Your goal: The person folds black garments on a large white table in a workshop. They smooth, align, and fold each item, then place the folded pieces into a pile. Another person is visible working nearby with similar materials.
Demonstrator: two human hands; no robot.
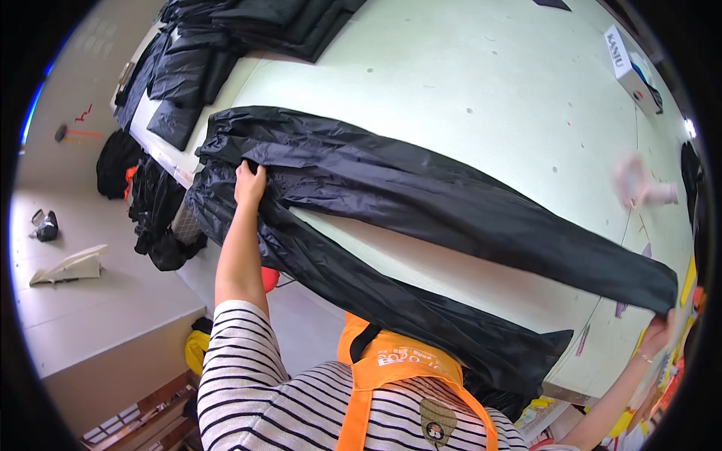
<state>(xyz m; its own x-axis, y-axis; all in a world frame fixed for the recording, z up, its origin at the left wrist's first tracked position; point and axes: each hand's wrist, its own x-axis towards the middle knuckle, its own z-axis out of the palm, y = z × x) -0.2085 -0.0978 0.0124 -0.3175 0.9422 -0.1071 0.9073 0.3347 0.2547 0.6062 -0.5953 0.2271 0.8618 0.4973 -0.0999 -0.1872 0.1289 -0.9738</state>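
Note:
A pair of black trousers (421, 203) lies across the pale table, its gathered elastic waist at the left and its two legs running to the right. My left hand (250, 183) is closed on the cloth just below the waistband, near where the legs part. Far to the right, my right hand (656, 336) grips the hem of the upper leg at its lower corner. The near leg slopes over the table's front edge, against my orange apron (402, 362). Folds of cloth hide some of my left fingertips.
Folded black garments (263, 22) are stacked at the back left of the table (451, 90). A white box (632, 71) stands at the far right, with a pinkish roll-like object (639, 184) nearer. Dark cloth (154, 203) hangs by the left edge.

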